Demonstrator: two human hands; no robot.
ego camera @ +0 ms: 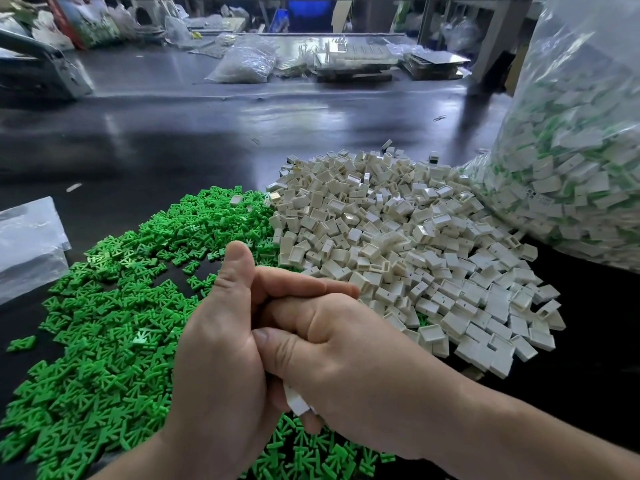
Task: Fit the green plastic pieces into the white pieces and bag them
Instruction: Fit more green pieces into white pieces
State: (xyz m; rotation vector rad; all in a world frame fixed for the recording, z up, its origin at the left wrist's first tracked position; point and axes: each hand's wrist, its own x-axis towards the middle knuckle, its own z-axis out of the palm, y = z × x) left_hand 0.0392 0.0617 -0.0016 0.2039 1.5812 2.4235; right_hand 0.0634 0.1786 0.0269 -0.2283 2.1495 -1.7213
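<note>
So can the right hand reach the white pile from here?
Probably yes: the white pile lies just beside the right hand, nothing between. But that hand seems to hold a white piece against the left hand.

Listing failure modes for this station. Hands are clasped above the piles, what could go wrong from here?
1. Only a corner of a white piece shows between the left hand and right hand; the fit is hidden, so a half-seated part may pass unseen.
2. The green pile and white pile touch, so stray parts may mix.
3. The filled bag rests against the white pile and might slump over it.
</note>
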